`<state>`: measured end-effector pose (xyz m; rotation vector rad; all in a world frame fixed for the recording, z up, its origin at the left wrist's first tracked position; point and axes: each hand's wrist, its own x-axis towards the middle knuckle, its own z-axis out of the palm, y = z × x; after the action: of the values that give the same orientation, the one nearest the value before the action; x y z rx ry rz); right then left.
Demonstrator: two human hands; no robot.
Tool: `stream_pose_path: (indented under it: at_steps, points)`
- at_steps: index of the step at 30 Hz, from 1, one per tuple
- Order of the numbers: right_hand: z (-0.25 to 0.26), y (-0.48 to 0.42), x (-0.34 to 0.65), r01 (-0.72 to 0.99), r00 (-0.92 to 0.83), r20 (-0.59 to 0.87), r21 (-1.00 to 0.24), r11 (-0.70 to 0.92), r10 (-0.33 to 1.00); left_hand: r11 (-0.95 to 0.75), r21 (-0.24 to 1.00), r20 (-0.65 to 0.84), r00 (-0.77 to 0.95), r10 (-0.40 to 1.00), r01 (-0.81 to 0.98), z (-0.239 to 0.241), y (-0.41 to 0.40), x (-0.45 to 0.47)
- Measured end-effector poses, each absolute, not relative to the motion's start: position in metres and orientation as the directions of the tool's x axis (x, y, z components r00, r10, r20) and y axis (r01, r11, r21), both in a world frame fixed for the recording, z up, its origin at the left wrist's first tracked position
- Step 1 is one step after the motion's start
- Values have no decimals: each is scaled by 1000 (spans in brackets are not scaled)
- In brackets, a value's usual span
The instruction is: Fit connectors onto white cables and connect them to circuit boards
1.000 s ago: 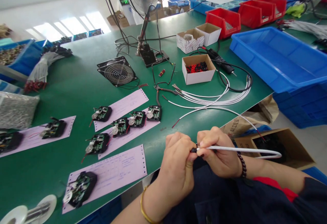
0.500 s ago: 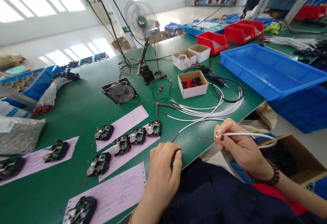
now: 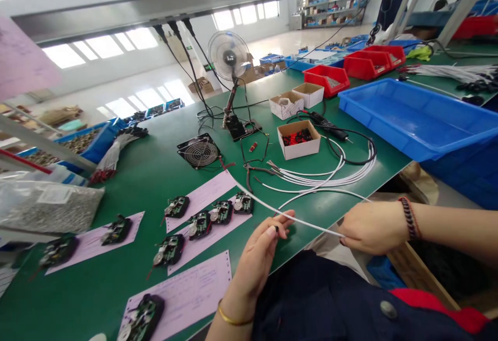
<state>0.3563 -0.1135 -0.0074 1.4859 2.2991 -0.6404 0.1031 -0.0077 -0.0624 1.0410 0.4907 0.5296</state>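
Note:
My right hand is closed on a thin white cable, which runs up and left across the table edge towards the circuit boards. My left hand rests at the table's front edge with the cable crossing its fingertips and a tiny dark piece pinched there. A bundle of similar white cables lies just beyond. Several small black circuit boards sit on pink paper sheets to the left.
An open cardboard box of red and black parts stands mid-table, with a soldering iron stand and a small flat fan behind. A large blue bin fills the right. Red bins, a desk fan and bagged parts sit further off.
My hands came apart from the cable end, then the right hand swung the cable out so it now stretches left across the table. The camera tilted upward.

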Motion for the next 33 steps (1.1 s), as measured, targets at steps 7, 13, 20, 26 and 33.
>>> stream_pose_path:
  at_steps: [7,13,20,26,33]
  points:
    - [-31,-137,374,955,-298,-502,-162,250,812,396,876,-140,641,755,-275,-80,-2,117]
    - [-32,-155,371,864,-251,-408,-503,13,878,154,959,55,685,726,-240,-74,-14,120]
    - [-54,-149,311,178,-267,-156,-978,-111,951,-166,979,188,840,509,-119,-56,-38,121]
    - [-20,-137,369,769,-57,203,-615,173,977,-452,882,250,681,688,133,-55,-22,90]
    - [-30,-84,427,937,-200,575,-125,327,793,-428,831,183,553,813,356,-71,-16,74]
